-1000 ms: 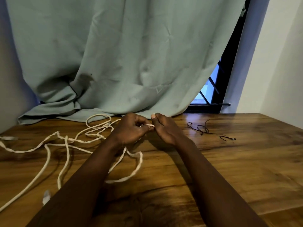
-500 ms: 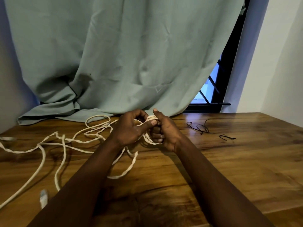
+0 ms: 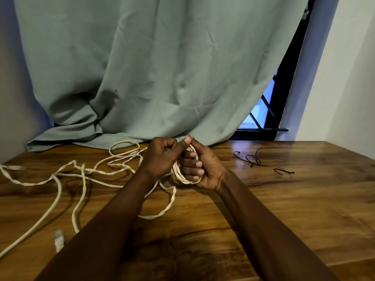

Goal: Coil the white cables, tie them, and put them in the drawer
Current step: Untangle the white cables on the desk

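Fingers (image 3: 195,164) of your right hand (image 3: 209,169) are curled round a small coil of the white twisted cable (image 3: 177,173), a few turns held upright just above the brown wooden counter (image 3: 294,209). Your left hand (image 3: 160,159) sits against it, fingers curled and thumb laid across to the top of the coil. The strand seems to run through that fist and out beneath the wrist, though the grip itself is hidden.

The step in hand looks like winding, and it is early. Most of the cable lies loose to the left in crossing loops, and one end with its pale plug (image 3: 59,239) rests near the counter's front edge. Make each new turn the same size as those in the right hand. Let the left hand feed slack rather than drag, since the crossed loops look likely to snag or knot if pulled tight. Roll the twist out between thumb and finger so the coil lies flat, and pin every fresh turn under the right thumb before reaching for more.

Thin black ties (image 3: 261,162) lie to the right, near the hands but apart from them, ready for binding. Behind hangs a grey-green cloth curtain (image 3: 162,67). No drawer shows.
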